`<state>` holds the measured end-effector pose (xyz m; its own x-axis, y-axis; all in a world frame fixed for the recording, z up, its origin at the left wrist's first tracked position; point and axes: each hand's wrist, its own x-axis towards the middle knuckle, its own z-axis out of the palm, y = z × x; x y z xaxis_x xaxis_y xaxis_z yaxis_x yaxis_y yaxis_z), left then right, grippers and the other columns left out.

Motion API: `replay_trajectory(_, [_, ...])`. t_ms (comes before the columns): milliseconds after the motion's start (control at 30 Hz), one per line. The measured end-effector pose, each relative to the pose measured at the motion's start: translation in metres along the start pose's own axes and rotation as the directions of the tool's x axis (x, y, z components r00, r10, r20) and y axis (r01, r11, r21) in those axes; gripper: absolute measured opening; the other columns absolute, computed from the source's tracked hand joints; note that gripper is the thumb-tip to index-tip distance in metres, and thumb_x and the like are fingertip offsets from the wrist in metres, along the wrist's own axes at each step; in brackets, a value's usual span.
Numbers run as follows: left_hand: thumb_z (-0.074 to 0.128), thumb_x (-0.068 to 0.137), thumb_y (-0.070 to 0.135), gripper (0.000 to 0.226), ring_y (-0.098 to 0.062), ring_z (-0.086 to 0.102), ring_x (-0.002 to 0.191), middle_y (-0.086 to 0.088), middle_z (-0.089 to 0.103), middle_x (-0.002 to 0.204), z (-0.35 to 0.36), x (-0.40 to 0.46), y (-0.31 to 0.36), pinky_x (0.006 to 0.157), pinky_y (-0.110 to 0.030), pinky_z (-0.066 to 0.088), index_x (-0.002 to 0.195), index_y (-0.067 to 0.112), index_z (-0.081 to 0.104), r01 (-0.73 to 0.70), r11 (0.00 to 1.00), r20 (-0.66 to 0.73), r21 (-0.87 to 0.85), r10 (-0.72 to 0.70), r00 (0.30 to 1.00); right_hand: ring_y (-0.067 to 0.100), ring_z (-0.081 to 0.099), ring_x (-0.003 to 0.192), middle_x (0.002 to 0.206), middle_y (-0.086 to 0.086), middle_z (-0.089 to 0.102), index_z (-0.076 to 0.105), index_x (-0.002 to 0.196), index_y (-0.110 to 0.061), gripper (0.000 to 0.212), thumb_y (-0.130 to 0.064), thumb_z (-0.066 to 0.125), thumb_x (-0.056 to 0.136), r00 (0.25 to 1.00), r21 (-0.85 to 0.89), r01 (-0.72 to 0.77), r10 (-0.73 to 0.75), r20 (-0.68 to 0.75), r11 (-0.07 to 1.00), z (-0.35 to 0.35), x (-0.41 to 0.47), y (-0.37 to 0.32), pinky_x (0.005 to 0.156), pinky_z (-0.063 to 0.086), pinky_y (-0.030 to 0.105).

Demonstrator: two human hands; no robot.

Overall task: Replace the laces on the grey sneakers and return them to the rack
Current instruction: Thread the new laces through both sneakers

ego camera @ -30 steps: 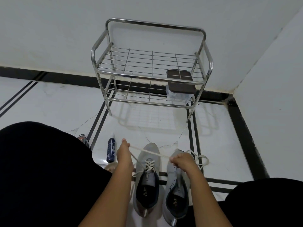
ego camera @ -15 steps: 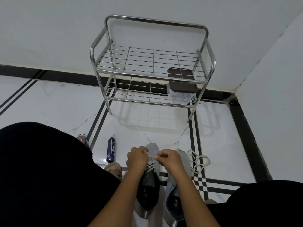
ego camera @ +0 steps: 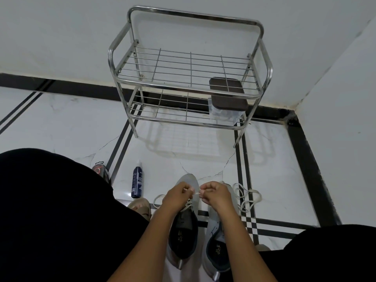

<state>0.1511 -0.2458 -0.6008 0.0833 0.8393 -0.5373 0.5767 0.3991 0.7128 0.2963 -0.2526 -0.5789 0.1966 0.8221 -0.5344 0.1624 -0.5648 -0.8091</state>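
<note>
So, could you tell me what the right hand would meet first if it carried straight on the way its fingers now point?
The right hand pinches the lace with fingertips pointing inward at the left hand. Going straight on, it would most likely meet the left hand's fingertips first, just above the left sneaker; depth is hard to judge.

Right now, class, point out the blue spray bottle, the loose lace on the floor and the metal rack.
blue spray bottle (ego camera: 137,183), head view, label on its body.
loose lace (ego camera: 247,197), head view, coiled loops.
metal rack (ego camera: 193,15), head view, top rail.

The left hand (ego camera: 179,197) and right hand (ego camera: 215,195) hide both sneakers' (ego camera: 218,241) eyelets.
</note>
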Motion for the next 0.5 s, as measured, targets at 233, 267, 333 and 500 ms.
replay_trajectory(233, [0.058,0.090,0.032,0.018,-0.017,0.061,0.083,0.007,0.066,0.084,0.005,0.002,-0.013,0.084,-0.037,0.051,0.073,0.029,0.056,0.061,0.998,-0.093,-0.011,-0.062,0.994,0.019,0.069,0.084,0.085,0.002,0.074,0.070,0.082,-0.021,0.016,-0.010,0.059,0.083,0.990,-0.232,-0.085,0.055,-0.133,0.969,0.007,0.012,0.024,0.085,0.056,0.040])
replay_trajectory(267, [0.057,0.090,0.033,0.019,-0.020,0.062,0.089,0.004,0.067,0.089,0.007,0.002,-0.017,0.086,-0.037,0.051,0.072,0.028,0.054,0.099,0.995,-0.103,0.024,-0.096,0.990,0.019,0.066,0.085,0.091,0.004,0.074,0.072,0.088,-0.017,0.013,-0.014,0.060,0.084,0.995,-0.351,-0.093,0.076,-0.063,0.932,0.010,0.010,0.029,0.083,0.054,0.035])
replay_trajectory(333, [0.054,0.090,0.033,0.018,-0.023,0.061,0.098,0.000,0.068,0.099,0.012,0.000,-0.023,0.089,-0.038,0.050,0.073,0.027,0.053,0.161,0.982,-0.127,0.097,-0.148,0.981,0.018,0.063,0.089,0.102,0.009,0.072,0.072,0.101,-0.008,0.021,-0.022,0.065,0.086,0.986,-0.514,-0.076,0.143,0.090,0.854,0.020,0.002,0.045,0.082,0.050,0.030])
replay_trajectory(500, [0.047,0.089,0.031,0.023,-0.026,0.060,0.107,0.000,0.067,0.108,0.028,-0.004,-0.034,0.089,-0.034,0.047,0.096,0.026,0.068,0.194,0.914,-0.194,0.357,-0.131,0.972,0.024,0.064,0.105,0.106,0.005,0.072,0.073,0.107,-0.019,0.025,-0.011,0.057,0.089,0.986,-0.455,-0.097,0.150,0.080,0.885,0.031,-0.001,0.082,0.094,0.050,0.032])
